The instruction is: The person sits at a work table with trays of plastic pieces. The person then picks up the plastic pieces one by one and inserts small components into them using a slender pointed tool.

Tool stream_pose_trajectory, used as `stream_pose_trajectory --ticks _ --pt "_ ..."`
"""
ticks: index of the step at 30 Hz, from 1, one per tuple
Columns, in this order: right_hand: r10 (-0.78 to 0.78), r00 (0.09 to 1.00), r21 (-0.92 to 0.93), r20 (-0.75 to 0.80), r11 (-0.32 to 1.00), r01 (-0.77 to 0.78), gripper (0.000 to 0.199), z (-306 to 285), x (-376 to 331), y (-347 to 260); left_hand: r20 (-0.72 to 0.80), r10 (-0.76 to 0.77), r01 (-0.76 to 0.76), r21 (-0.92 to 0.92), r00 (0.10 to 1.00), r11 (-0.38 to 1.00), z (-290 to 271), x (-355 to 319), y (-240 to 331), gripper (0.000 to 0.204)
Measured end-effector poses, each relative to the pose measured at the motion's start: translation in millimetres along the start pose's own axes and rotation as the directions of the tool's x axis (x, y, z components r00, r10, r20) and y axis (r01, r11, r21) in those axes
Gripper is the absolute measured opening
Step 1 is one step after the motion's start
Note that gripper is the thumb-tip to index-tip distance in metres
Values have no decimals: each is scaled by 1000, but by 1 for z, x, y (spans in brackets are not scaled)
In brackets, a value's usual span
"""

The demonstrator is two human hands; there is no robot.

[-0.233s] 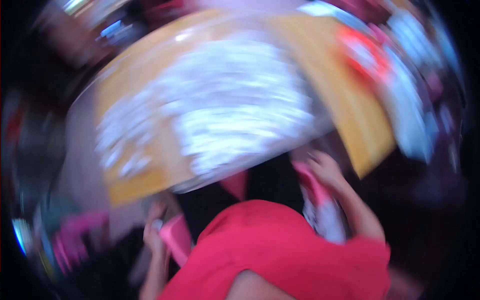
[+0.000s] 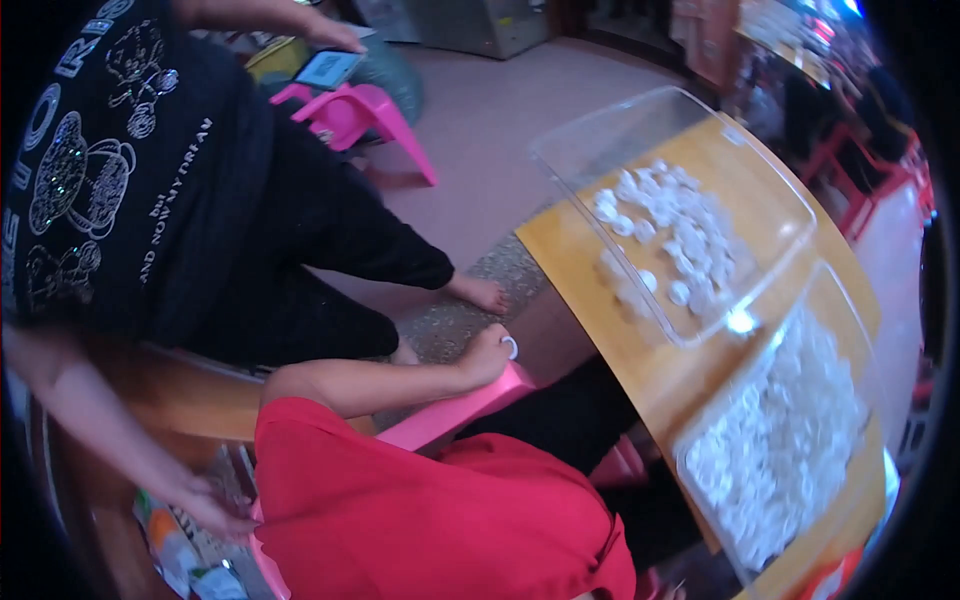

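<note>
My left hand is closed in a fist above the pink chair's arm, with a small white ring at its fingers. Only a sliver of my right hand shows at the lower edge, beside the table, and its fingers cannot be made out. On the wooden table to my right, a transparent tray holds a heap of small white ring-like pieces. Farther back, loose white pieces lie within the outline of a second transparent tray.
A person in a black shirt stands close at my left. One of their hands is by a phone-like device over a pink stool; the other is behind me near my chair. Red chairs stand at the far right.
My view has swung left, so the table now lies at the right and the standing person has come into sight. My right hand has mostly left the picture.
</note>
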State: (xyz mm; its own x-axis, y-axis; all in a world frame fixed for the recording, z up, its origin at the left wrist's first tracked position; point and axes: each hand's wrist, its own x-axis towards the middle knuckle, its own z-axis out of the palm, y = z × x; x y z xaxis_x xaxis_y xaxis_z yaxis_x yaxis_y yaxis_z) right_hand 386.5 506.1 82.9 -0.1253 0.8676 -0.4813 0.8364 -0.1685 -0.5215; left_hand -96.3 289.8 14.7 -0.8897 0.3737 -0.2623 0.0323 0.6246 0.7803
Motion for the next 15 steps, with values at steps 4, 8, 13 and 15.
stream_pose_trajectory --ticks 4,8,13,15 --pt "32 997 136 69 990 -42 40 -12 19 9 30 -44 40 115 999 993 20 11 12 23" --pt "-1 991 233 137 972 -31 32 -3 134 3 7 -154 149 225 988 963 63 48 51 23" --pt "-54 974 200 219 980 9 31 2 187 -18 -25 -47 53 386 999 921 77 59 74 22" --pt "-81 972 204 220 978 35 31 11 194 -28 -32 -112 117 309 993 944 80 64 72 21"
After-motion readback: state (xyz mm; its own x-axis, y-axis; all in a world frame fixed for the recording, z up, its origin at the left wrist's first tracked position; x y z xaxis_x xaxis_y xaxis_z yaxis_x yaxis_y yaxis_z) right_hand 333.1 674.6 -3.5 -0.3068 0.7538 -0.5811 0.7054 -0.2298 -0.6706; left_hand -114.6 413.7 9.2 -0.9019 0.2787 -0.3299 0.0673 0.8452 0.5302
